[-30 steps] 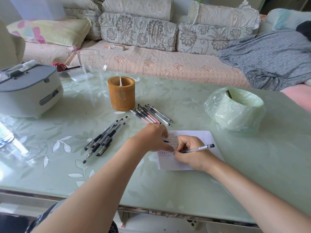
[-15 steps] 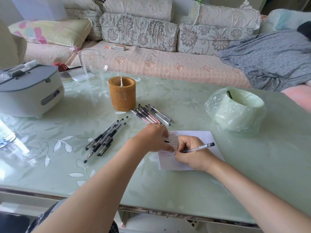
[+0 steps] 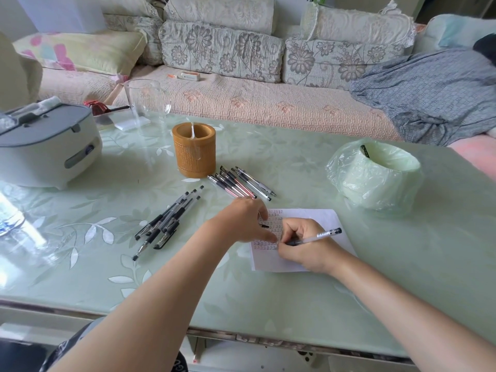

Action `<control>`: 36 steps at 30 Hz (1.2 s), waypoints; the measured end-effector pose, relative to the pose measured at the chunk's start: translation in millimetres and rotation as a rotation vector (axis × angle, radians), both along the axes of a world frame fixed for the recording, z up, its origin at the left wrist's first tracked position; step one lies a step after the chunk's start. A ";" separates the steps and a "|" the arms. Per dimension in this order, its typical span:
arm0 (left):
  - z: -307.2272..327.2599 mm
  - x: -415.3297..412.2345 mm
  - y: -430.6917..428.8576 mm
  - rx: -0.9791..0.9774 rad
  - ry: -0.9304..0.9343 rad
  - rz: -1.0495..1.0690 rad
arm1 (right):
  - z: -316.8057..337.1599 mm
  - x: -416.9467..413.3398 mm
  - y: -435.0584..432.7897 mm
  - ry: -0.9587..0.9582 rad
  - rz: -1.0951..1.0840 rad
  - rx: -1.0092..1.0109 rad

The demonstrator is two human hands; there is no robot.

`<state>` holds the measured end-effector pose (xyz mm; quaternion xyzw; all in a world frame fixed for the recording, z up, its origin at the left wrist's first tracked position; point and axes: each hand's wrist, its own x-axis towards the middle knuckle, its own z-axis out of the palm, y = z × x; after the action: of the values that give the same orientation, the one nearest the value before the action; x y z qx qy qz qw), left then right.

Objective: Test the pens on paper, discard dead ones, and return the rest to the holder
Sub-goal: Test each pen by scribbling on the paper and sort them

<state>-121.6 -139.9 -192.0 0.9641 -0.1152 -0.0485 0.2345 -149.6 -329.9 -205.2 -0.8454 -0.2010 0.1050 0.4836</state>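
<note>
- We grip a pen [image 3: 316, 235] in our right hand [image 3: 303, 244], tip on the paper [image 3: 326, 218]; our left hand [image 3: 241, 221] presses the sheet flat, fingers spread.
- Light, stiff and slick, the pen is probably best pinched at its dark grip.
- Beyond our left hand, the holder [image 3: 193, 150] looks nearly empty; the lined bin [image 3: 375, 174], beyond our right, shows one dark pen end.

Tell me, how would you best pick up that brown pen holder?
Grip the pen holder around its round side wall, reaching in from the near-left, probably with the left hand. It stands upright, and loose pens lie close against its right base, so that side is crowded.
</note>
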 end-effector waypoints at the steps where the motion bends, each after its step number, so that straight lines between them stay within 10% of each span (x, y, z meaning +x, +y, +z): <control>1: 0.6 -0.1 0.1 0.001 -0.001 -0.003 | 0.3 -0.3 -0.1 0.001 0.001 0.003; 36: 15.6 -6.1 14.0 0.036 -0.049 -0.034 | 34.8 13.8 -9.9 0.163 -0.139 0.364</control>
<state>-127.7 -125.8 -176.4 0.9669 -0.1366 -0.0308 0.2135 -135.9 -339.8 -170.4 -0.7445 -0.1182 0.1013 0.6492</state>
